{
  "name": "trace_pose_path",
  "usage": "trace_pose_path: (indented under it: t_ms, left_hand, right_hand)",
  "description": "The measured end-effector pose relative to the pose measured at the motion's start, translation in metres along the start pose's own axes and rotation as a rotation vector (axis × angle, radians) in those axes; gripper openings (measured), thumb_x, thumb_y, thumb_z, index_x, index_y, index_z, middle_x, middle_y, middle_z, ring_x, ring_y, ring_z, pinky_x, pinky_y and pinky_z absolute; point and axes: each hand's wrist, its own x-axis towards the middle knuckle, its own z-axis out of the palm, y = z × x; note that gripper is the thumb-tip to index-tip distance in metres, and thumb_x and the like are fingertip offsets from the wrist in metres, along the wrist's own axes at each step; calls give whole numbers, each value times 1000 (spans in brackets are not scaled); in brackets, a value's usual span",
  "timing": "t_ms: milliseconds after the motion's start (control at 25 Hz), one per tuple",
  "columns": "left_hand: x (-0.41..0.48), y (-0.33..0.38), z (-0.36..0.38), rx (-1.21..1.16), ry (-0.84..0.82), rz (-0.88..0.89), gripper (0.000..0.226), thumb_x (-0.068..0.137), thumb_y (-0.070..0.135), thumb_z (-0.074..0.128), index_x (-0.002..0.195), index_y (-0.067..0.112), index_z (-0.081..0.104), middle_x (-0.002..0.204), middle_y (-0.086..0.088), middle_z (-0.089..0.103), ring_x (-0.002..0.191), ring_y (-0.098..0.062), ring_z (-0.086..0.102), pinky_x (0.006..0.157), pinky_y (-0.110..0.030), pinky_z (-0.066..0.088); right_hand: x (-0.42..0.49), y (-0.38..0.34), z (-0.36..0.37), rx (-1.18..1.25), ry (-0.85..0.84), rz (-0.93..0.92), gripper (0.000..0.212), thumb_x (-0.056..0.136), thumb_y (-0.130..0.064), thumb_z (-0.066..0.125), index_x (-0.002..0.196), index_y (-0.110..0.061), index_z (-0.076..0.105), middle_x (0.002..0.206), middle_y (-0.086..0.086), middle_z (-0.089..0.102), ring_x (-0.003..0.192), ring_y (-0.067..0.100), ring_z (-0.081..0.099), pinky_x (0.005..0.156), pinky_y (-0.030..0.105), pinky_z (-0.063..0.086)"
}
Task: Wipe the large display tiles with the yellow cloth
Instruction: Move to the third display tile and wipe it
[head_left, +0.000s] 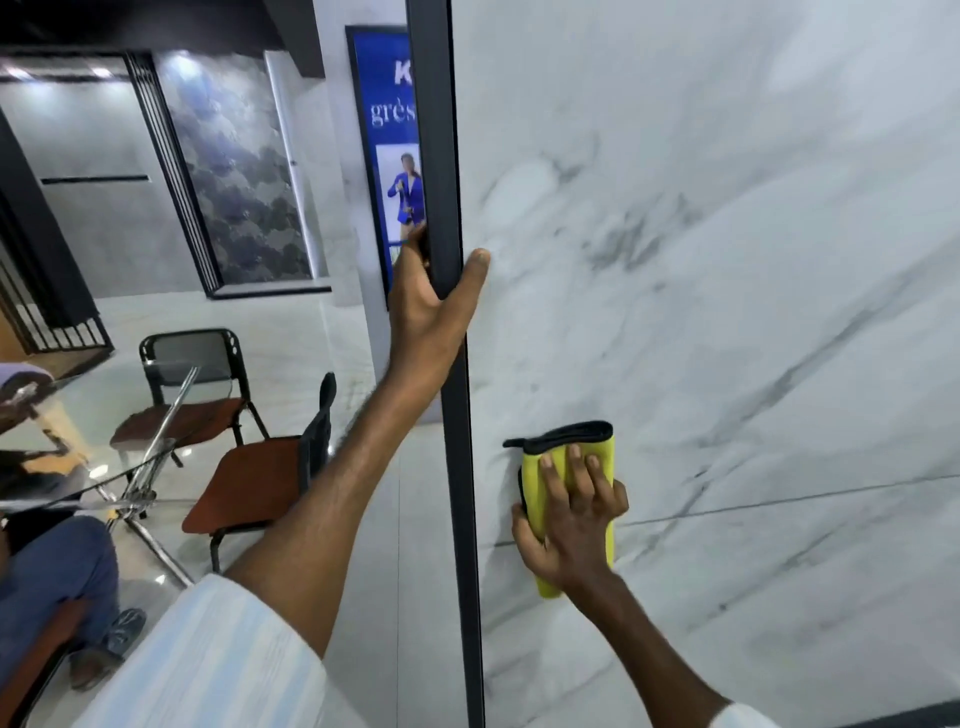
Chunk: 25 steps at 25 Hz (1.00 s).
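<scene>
At the left edge of the upright display panel, one person works with two bare hands. Two large white marble-look tiles are counted in the panel, an upper tile (727, 260) and a lower tile (727, 597), meeting at one thin joint line (779, 500). One black frame (447, 156) runs down the panel's left side.

Left hand (426, 312): it grips the frame, with the thumb lying on the upper tile's face and the other fingers wrapped round the far side of the frame, mostly hidden.

Right hand (571, 525): it presses one folded yellow cloth (531, 483) flat against the tile face, just beside the frame. Four fingers (576, 467) lie straight and slightly spread on the cloth, and the thumb sits at its left edge. The cloth has black edging along its top and lies across the joint line — partly on each tile.

Both forearms are bare; one pale striped sleeve (208, 660) shows on the left arm.

Left of the panel: one blue poster (387, 104) behind the frame, two black-framed chairs with brown seats (192, 410) (249, 483), and one glass tabletop (78, 441). One further person (57, 566) is seated at the lower left — only blue trousers and a sandalled foot are clear.
</scene>
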Motion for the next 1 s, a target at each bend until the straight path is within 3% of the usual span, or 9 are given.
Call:
trace_pose_path:
  t_ms: [80,200,360,520,600,680,800,1000]
  left_hand:
    - [37,35,-3,-13,-30,90,39,102,22,70,136,20,51,118,13,65,99,13,62,91,-11,48]
    - [89,88,2,-43,-15,145,47,102,39,64,142,18,54,124,9,67,110,0,63,96,-17,49]
    - [119,110,18,-37,56,223,22,103,39,59,122,39,49,125,9,63,115,-5,61,102,-29,50]
    - [114,106,22,-10,92,261,35,106,31,61,139,26,48,124,4,64,109,-8,62,95,-24,51]
    - [115,106,23,-3,105,265,38,106,32,61,141,24,48,124,3,64,106,-9,62,97,-30,53]
    - [115,105,25,16,116,268,53,102,43,61,147,21,47,133,0,63,117,-12,62,105,-40,52]
    - [117,103,25,20,129,241,69,95,50,57,156,20,42,142,2,62,129,-16,59,112,-45,48]
    - [118,102,24,16,119,239,56,105,38,63,155,22,44,143,6,61,131,-10,56,115,-40,45]
  right_hand:
    - [63,2,-14,27,87,0,84,75,-48,62,153,-30,38,166,1,28,148,28,29,97,58,36]
    - [199,3,-53,95,239,-37,84,77,-45,62,156,-29,39,164,5,33,147,30,34,100,56,33]
    - [384,-2,-113,118,327,-85,80,83,-51,62,157,-31,43,166,-2,33,144,26,34,102,53,33]
    - [405,-9,-120,96,353,-78,76,87,-51,61,158,-30,42,166,-3,34,146,24,33,100,54,34]
    - [381,-6,-112,78,369,-101,75,86,-49,62,156,-29,45,165,-2,36,147,23,34,100,55,35]
    - [388,-3,-112,103,376,-104,74,85,-50,63,155,-31,47,164,-4,37,146,23,35,100,53,34]
    - [473,-8,-140,135,360,-92,76,84,-57,56,156,-34,44,163,-3,37,142,27,34,99,50,32]
    - [631,-16,-199,114,292,-37,92,76,-71,35,160,-36,34,166,-3,29,147,30,26,109,54,27]
